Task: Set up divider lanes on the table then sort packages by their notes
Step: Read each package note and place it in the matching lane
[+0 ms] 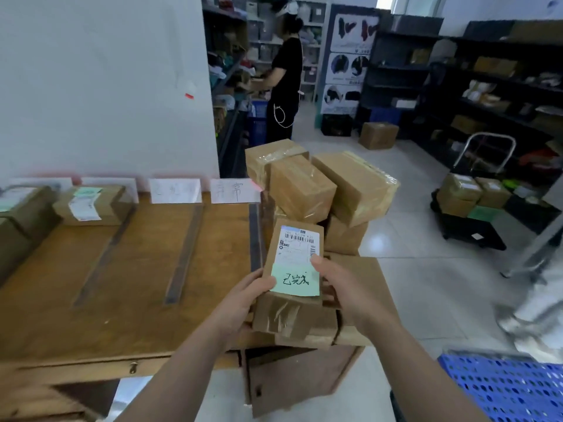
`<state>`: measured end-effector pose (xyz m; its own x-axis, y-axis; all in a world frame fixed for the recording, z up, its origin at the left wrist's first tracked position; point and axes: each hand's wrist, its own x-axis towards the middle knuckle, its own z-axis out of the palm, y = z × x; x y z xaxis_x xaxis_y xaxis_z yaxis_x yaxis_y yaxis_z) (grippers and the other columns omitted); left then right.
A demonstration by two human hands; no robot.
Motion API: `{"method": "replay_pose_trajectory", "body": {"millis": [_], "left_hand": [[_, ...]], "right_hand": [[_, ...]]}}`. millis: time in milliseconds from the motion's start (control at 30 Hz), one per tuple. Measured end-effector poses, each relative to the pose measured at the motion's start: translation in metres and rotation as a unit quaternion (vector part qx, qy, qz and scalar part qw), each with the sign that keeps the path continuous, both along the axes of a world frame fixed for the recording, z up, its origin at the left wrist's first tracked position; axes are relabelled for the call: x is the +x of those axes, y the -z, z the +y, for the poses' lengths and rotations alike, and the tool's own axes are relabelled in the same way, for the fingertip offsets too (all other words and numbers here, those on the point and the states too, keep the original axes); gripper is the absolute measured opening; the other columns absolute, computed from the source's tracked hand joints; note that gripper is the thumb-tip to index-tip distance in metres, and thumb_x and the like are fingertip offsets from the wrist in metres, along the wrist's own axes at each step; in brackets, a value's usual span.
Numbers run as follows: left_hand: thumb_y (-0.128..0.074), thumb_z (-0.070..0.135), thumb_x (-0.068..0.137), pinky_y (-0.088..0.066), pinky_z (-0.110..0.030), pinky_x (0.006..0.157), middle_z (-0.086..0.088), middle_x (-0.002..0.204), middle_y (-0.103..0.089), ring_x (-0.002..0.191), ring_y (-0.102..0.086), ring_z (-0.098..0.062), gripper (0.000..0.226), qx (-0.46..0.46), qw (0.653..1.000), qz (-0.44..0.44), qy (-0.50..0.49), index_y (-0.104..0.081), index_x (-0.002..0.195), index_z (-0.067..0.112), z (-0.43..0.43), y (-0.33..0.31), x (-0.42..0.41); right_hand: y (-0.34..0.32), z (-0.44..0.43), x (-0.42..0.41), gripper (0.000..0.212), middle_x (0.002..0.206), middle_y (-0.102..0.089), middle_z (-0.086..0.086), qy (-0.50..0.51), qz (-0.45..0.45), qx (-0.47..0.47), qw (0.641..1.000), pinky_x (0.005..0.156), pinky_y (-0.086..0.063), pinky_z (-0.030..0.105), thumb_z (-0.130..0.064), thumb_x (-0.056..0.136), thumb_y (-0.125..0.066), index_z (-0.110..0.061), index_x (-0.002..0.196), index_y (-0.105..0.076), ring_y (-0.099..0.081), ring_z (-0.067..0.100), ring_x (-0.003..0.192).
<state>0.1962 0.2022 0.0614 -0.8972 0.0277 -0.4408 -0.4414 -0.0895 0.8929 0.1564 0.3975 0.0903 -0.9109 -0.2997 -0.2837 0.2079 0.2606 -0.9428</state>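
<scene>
The small package (pixel 294 254) is held over the boxes heaped at the table's right end, with its label and green note (pixel 295 280) facing up. The left hand (pixel 243 296) grips its left edge, thumb on the note's corner. The right hand (pixel 344 293) is clamped on the right edge, thumb on the label. I can't tell whether it rests on the box beneath (pixel 292 321).

That left thumb worries me: dragged sideways, it could peel the note off. The nearest paper sign (pixel 175 190) at the wall is faint, so a hurried match could land the package in the wrong lane. Sliding it in rather than setting it down might knock a divider strip (pixel 185 251) crooked. The leaning pile (pixel 323 190) behind looks ready to topple if an elbow catches it.
</scene>
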Motion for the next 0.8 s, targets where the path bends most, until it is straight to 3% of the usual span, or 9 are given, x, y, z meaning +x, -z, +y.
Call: {"method": "replay_pose_trajectory", "body": {"millis": [33,100,200,333,400,467,667,800], "left_hand": [[-0.071,0.062,0.060,-0.053,-0.045,0.090,0.002,0.113,-0.070,0.105,-0.064,-0.022,0.081,-0.011,1.000,0.003,-0.005,-0.050,0.135,0.038,-0.012,-0.004,0.001],[-0.071,0.068,0.051,-0.051,-0.046,0.093,0.001,0.119,-0.066,0.109,-0.062,-0.023,0.096,-0.022,1.000,0.006,-0.014,-0.044,0.139,0.040,-0.038,-0.010,0.005],[-0.068,0.075,0.049,-0.051,-0.049,0.095,0.001,0.122,-0.065,0.111,-0.061,-0.024,0.101,-0.033,0.999,0.013,-0.037,-0.043,0.140,0.040,-0.086,-0.017,0.014],[-0.065,0.066,0.066,-0.055,-0.041,0.083,0.003,0.112,-0.069,0.102,-0.065,-0.022,0.077,-0.035,0.996,0.021,-0.082,-0.049,0.136,0.037,-0.151,-0.027,0.027],[-0.063,0.062,0.073,-0.055,-0.039,0.078,0.003,0.110,-0.069,0.098,-0.066,-0.022,0.065,-0.039,0.994,0.027,-0.096,-0.052,0.132,0.037,-0.181,-0.031,0.028],[-0.062,0.061,0.077,-0.056,-0.041,0.081,0.003,0.111,-0.069,0.098,-0.066,-0.023,0.059,-0.043,0.992,0.031,-0.113,-0.054,0.130,0.036,-0.209,-0.032,0.025],[-0.054,0.052,0.091,-0.055,-0.043,0.088,0.001,0.103,-0.070,0.094,-0.065,-0.022,0.037,-0.044,0.987,0.016,-0.151,-0.061,0.121,0.031,-0.267,-0.026,0.002],[-0.045,0.046,0.098,-0.053,-0.038,0.084,0.001,0.097,-0.071,0.088,-0.065,-0.018,0.025,-0.053,0.988,0.000,-0.148,-0.062,0.107,0.031,-0.294,-0.024,-0.031]], "right_hand": [[-0.001,-0.014,-0.001,0.074,0.110,-0.071,-0.016,-0.008,0.004,0.001,1.000,0.098,-0.046,0.039,-0.080,0.065,-0.061,-0.036,0.124,-0.057,-0.064,0.009,0.107],[-0.004,-0.044,-0.004,0.058,0.110,-0.071,-0.012,-0.016,0.014,0.005,1.000,0.093,-0.052,0.036,-0.055,0.076,-0.072,-0.030,0.126,-0.054,-0.068,0.008,0.100],[-0.008,-0.093,-0.004,0.040,0.109,-0.071,-0.012,-0.022,0.019,0.011,1.000,0.084,-0.057,0.032,-0.036,0.086,-0.070,-0.032,0.122,-0.052,-0.070,0.006,0.094],[-0.012,-0.163,-0.003,0.028,0.101,-0.069,-0.017,-0.024,0.022,-0.021,0.999,0.074,-0.058,0.025,-0.036,0.087,-0.068,-0.041,0.109,-0.051,-0.070,0.005,0.089],[-0.011,-0.198,-0.003,0.049,0.111,-0.068,-0.010,-0.017,0.017,-0.034,0.999,0.082,-0.058,0.031,-0.042,0.084,-0.070,-0.030,0.127,-0.050,-0.069,0.009,0.096],[-0.008,-0.230,-0.006,0.064,0.116,-0.067,-0.007,-0.013,0.013,-0.035,0.999,0.087,-0.057,0.033,-0.046,0.083,-0.070,-0.024,0.137,-0.045,-0.067,0.011,0.100],[-0.004,-0.298,-0.028,0.043,0.105,-0.070,-0.013,-0.033,-0.017,-0.044,0.998,0.065,-0.052,0.022,-0.044,0.091,-0.060,-0.032,0.130,-0.048,-0.069,0.005,0.087],[0.004,-0.331,-0.063,0.050,0.114,-0.069,-0.011,-0.037,-0.020,-0.031,0.999,0.074,-0.057,0.028,-0.046,0.090,-0.060,-0.029,0.136,-0.048,-0.069,0.007,0.093]]}}
